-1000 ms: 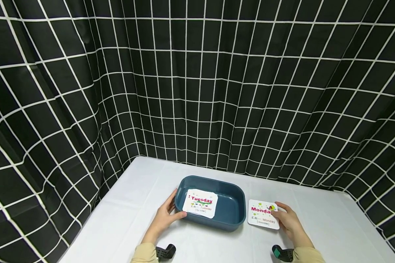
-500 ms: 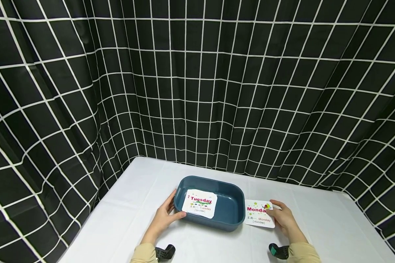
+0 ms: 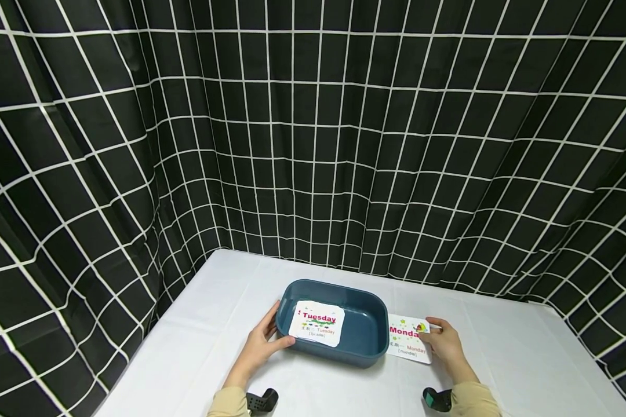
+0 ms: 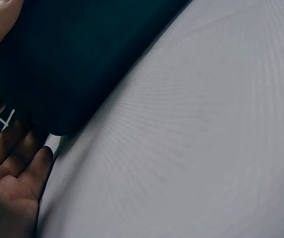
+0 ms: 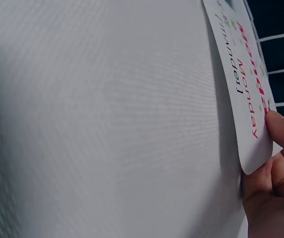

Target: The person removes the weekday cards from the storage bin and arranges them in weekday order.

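A dark blue rectangular plastic bin (image 3: 362, 331) sits on the white table, its wall filling the top of the left wrist view. My left hand (image 3: 258, 347) grips its left end, thumb at the front rim and fingers along the outside. Inside the bin, a "Tuesday" flashcard (image 3: 317, 322) lies face up at the left. To the right, my right hand (image 3: 446, 346) pinches a white "Monday" flashcard (image 3: 408, 341) by its right edge, thumb on top, fingers beneath. The card's left edge meets the bin's right end, which overlaps it in the head view. In the right wrist view the card is tilted.
A white cloth covers the table (image 3: 344, 394). Black curtains with a white grid (image 3: 313, 145) enclose its back and sides. Each wrist wears a black strap with a small device, such as the right wrist device (image 3: 437, 399).
My right hand has moved left with the Monday flashcard, bringing the card from a gap beside the bin up against its right end. My left hand and the bin stay nearly still.
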The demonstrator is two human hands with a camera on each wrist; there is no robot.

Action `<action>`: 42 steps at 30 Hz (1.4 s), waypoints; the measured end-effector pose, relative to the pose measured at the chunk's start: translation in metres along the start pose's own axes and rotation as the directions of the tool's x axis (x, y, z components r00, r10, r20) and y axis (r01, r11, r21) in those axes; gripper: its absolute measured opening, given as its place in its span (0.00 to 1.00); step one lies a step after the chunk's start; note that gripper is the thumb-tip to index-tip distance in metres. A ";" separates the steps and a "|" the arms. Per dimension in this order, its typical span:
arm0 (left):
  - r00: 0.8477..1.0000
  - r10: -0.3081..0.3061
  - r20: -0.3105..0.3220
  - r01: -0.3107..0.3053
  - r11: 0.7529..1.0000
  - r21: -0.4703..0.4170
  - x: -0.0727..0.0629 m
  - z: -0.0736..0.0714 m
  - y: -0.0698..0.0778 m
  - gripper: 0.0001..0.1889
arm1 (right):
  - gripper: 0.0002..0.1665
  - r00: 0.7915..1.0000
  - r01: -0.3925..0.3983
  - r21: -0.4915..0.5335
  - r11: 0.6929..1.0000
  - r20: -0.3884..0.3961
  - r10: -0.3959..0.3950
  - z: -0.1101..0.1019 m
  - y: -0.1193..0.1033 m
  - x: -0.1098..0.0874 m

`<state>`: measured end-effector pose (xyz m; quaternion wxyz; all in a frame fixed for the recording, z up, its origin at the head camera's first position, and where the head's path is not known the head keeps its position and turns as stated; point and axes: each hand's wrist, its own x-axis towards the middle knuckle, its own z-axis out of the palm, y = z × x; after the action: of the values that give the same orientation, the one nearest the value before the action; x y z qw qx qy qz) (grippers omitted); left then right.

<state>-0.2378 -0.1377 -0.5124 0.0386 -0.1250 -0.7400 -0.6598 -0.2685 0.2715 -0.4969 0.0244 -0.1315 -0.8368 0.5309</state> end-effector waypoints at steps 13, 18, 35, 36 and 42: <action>0.999 0.015 -0.030 -0.014 1.000 0.017 0.007 0.000 -0.029 0.47 | 0.29 0.994 0.058 -0.219 0.974 -0.078 -0.077 0.005 -0.002 -0.004; 1.000 0.011 -0.027 -0.010 1.000 0.021 0.008 0.000 -0.029 0.47 | 0.29 0.991 0.068 -0.236 0.969 -0.095 -0.093 0.006 0.001 -0.003; 1.000 0.013 0.007 -0.013 1.000 0.004 -0.002 0.001 0.007 0.46 | 0.27 0.984 0.093 -0.284 0.954 -0.122 -0.132 0.010 0.004 -0.001; 1.000 0.012 0.007 -0.012 1.000 0.003 -0.002 0.001 0.007 0.46 | 0.27 0.984 0.092 -0.285 0.954 -0.121 -0.131 0.010 0.004 -0.001; 1.000 0.015 0.007 -0.015 1.000 -0.006 -0.002 0.001 0.005 0.47 | 0.28 0.985 0.084 -0.303 0.949 -0.120 -0.126 0.010 0.004 -0.002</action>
<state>-0.2345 -0.1365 -0.5081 0.0407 -0.1331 -0.7370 -0.6614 -0.2678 0.2633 -0.5046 0.0902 -0.1252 -0.9092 0.3868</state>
